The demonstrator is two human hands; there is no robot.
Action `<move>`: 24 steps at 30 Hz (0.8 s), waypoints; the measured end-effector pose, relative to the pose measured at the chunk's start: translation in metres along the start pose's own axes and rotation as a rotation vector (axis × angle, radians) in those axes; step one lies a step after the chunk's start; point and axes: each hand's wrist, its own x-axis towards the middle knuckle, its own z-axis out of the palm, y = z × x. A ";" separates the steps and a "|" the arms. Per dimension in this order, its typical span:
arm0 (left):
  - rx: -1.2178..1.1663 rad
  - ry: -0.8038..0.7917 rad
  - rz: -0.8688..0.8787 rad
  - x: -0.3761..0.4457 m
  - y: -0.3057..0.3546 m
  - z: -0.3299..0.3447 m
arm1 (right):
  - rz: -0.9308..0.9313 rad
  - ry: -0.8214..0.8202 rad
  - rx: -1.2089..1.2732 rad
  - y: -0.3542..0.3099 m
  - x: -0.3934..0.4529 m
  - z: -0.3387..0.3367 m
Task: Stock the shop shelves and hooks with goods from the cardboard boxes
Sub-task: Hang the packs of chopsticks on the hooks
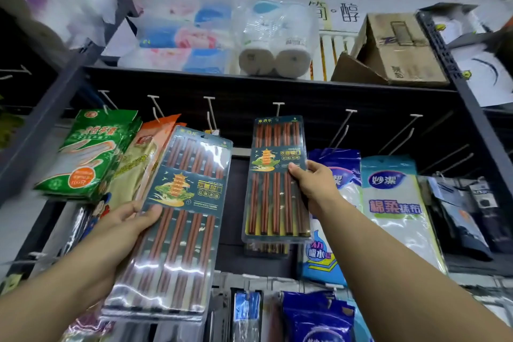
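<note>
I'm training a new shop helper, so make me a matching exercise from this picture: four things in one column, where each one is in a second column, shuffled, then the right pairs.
Things
1. Tilted chopstick pack
2. Upright chopstick pack
3. Paper roll pack
4. Cardboard box

Places
A. Top shelf, far right
B. Gripped by the left hand, off the hooks
C. Top shelf, middle
D. Held by the right hand under a hook

Pairs: 1-B, 2-D, 3-C, 4-A
</note>
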 end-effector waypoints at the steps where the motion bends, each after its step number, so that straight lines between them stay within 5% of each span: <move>1: 0.009 -0.004 0.014 0.002 0.000 -0.001 | -0.005 0.000 0.015 0.000 0.003 0.000; 24: -0.024 -0.029 0.038 0.022 -0.028 0.007 | 0.070 0.024 -0.164 0.072 0.053 -0.004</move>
